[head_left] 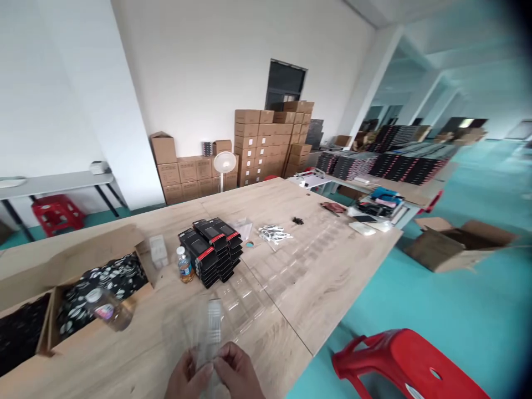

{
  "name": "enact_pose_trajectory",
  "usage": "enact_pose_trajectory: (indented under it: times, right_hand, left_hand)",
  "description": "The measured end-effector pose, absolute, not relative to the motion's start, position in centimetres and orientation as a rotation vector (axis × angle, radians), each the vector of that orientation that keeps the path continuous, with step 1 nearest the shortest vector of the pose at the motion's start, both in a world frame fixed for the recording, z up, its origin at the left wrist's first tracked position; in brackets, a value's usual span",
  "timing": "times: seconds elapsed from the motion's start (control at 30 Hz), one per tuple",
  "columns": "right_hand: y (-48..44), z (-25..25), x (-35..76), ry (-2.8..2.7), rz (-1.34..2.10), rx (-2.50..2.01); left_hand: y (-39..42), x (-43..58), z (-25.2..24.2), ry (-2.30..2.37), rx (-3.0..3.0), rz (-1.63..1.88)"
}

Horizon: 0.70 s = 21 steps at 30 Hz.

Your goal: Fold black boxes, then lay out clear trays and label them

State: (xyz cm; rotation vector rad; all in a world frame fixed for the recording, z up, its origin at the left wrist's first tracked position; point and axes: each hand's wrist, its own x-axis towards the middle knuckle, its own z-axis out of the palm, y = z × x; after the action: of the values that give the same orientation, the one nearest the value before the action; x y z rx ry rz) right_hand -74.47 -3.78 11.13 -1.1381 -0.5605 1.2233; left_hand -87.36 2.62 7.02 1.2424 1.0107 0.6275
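At the front of the wooden table, my left hand [187, 378] and my right hand [240, 372] are closed on a clear plastic piece [203, 327], thumbs close together. It looks like thin folded packaging, blurred in part; its exact shape is hard to make out. Just beyond lie several clear plastic trays [243, 302], spread in rows along the table. Stacks of black boxes with red stripes [210, 249] stand ahead of my hands. Beside them are a small drink bottle [185, 266] and a clear plastic box [158, 250].
Cartons of black parts [102, 282] stand at the left, a larger bottle [108, 310] before them. White pieces [274, 234] and a small black heap [297, 220] lie farther back. A red stool [415, 354] and an open carton [453, 244] are on the floor at right.
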Motion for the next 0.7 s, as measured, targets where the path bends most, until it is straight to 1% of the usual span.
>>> enact_pose_trajectory:
  times: [0.17, 0.27, 0.43, 0.53, 0.7]
  right_hand:
    - [-4.4, 10.2, -75.1, -0.436, 1.331, -1.073]
    - [-4.6, 9.3, -75.4, -0.377, 1.353, -1.014]
    - [-4.5, 9.0, -75.5, -0.410, 1.279, -1.068]
    - [-4.4, 9.3, -75.5, -0.382, 1.286, -1.044]
    - [-4.6, 10.5, -76.0, -0.167, 1.375, -0.873]
  left_hand:
    - [2.2, -87.8, 7.6, 0.882, 0.905, 0.724]
    - [1.8, -88.3, 7.3, 0.806, 0.847, 0.647]
    - [1.4, -88.3, 7.2, 0.600, 0.821, 0.527]
    - [1.3, -87.5, 7.8, 0.646, 0.788, 0.534]
    - [0.7, -86.8, 9.5, 0.716, 0.784, 0.615]
